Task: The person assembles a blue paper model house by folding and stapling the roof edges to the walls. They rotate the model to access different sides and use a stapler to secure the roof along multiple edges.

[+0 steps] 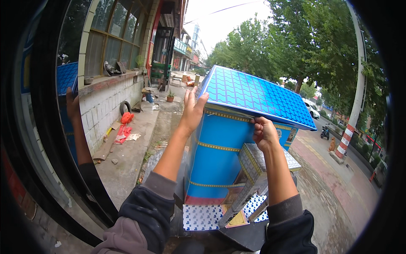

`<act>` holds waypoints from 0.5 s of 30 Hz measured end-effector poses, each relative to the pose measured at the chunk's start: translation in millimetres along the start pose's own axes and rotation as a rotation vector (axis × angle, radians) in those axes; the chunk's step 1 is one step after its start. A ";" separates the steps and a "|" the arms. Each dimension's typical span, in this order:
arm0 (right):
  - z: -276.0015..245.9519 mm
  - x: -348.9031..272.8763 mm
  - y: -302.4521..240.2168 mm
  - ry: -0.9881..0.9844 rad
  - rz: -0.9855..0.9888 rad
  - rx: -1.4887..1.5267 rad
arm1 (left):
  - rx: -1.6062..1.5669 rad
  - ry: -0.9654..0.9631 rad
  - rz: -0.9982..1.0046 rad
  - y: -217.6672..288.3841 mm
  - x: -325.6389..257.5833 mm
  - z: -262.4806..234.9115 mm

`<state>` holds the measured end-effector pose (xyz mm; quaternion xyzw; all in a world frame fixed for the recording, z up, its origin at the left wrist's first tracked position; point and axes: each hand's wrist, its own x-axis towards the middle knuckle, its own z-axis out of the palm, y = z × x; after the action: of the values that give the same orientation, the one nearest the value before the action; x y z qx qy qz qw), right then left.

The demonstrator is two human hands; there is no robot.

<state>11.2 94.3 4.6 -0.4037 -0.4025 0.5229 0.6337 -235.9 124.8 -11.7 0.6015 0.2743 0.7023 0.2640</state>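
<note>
A model house with bright blue walls point(224, 132) and yellow patterned trim stands before me, tilted in view. Its blue tile-patterned roof point(258, 95) slopes down toward the right. My left hand point(193, 111) lies against the left end of the house under the roof corner, fingers stretched up and thumb apart. Beneath the front eave, my right hand point(264, 132) is closed in a pinch at the roof's lower edge; what sits between its fingertips is too small to make out. Below it juts a grey brick-patterned porch point(253, 163) on posts, over a blue-and-white checkered base point(203, 216).
A dark-framed glass door point(69, 127) is close on my left, reflecting my arm. Along the white-tiled wall lie red plastic bags point(125, 127) and a tire point(125, 107). Shoes point(112, 69) rest on the sill. A red-and-white striped pole point(344, 142) stands right, by the road.
</note>
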 end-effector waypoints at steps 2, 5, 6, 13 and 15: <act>-1.2 -0.4 -0.6 0.006 -0.004 -0.001 | -0.098 -0.011 -0.015 -7.1 -1.3 1.1; -1.8 -0.9 -1.7 0.017 -0.008 -0.001 | -0.407 -0.058 -0.060 -18.3 2.6 -4.8; -1.5 -1.1 -1.9 0.018 -0.009 0.004 | -0.548 -0.039 -0.108 -23.0 3.8 -7.3; 0.4 1.5 1.8 0.037 -0.027 -0.001 | -0.090 -0.017 -0.498 -40.9 59.4 -9.2; -0.9 3.1 2.4 0.040 -0.028 -0.002 | 0.052 -0.135 -0.607 -41.9 75.8 -10.6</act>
<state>11.7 97.6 2.4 -0.4093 -0.3960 0.5054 0.6483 -255.0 206.9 10.5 0.5442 0.4409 0.5425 0.4638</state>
